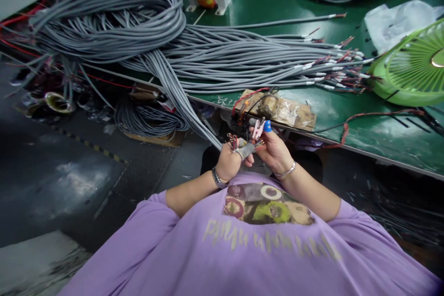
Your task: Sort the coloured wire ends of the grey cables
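My left hand (229, 163) is closed around the ends of several grey cables (194, 111), which hang down to it from the bench. A grey covering wraps its thumb. Short coloured wire ends (259, 146) fan out beside that thumb, between both hands. My right hand (277, 151) is closed, with a blue wrap on one fingertip. At its fingers is a small pink clip-like piece (257, 129), seemingly pinched there, just above the wire ends. Its exact kind is too small to make out.
A large coil of grey cable (114, 23) and a spread of cables (249, 58) lie on the green bench (381, 134). A taped cardboard piece (280, 111) sits at the edge. A green fan (412, 67) stands right. More cable (149, 118) lies below, left.
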A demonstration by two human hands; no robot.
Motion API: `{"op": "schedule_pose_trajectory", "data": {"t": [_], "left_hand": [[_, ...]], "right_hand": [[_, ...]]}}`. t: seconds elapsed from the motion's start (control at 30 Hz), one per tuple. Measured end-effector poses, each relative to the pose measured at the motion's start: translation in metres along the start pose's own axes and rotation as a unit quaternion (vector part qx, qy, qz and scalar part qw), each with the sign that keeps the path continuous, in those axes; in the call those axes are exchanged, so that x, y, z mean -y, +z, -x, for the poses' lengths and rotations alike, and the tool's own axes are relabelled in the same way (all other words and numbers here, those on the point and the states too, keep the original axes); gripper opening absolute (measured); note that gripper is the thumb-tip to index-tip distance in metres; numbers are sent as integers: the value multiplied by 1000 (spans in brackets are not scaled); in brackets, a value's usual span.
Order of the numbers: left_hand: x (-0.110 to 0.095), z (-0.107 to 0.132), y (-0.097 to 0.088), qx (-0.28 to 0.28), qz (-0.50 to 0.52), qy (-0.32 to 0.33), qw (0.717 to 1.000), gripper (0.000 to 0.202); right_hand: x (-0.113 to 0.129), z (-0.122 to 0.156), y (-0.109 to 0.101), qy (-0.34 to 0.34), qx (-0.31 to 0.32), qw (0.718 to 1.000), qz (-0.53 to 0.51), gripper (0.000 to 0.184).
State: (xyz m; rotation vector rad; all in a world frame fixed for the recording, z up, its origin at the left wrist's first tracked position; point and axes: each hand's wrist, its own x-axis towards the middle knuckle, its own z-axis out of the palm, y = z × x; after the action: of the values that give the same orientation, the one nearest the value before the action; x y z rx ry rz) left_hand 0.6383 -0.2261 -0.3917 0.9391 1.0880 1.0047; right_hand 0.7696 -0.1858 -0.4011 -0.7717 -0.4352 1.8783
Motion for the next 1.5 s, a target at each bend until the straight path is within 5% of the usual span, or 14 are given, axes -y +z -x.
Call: {"op": "schedule_pose_trajectory", "data": {"t": [0.47,0.83,1.03,1.23,1.37,1.5], "left_hand": [[0,17,-11,-17,-11,2,1000,35],[0,16,-12,-24,-25,3,999,36],[-2,15,-11,0,-48,5,999,35],[-7,13,-13,29,-86,-31,995,36],[-10,14,-13,35,-70,-20,997,38],[-9,17,-12,46,-19,20,999,35]], "right_hand": [[4,3,1,34,-24,999,-28,41],[4,18,-16,82,99,985,119,46],[1,21,-14,3,36,977,211,28],[0,21,-11,-9,74,970,230,27],[0,23,-8,25,86,974,210,26],[0,21,-10,58,32,987,146,27]]}}
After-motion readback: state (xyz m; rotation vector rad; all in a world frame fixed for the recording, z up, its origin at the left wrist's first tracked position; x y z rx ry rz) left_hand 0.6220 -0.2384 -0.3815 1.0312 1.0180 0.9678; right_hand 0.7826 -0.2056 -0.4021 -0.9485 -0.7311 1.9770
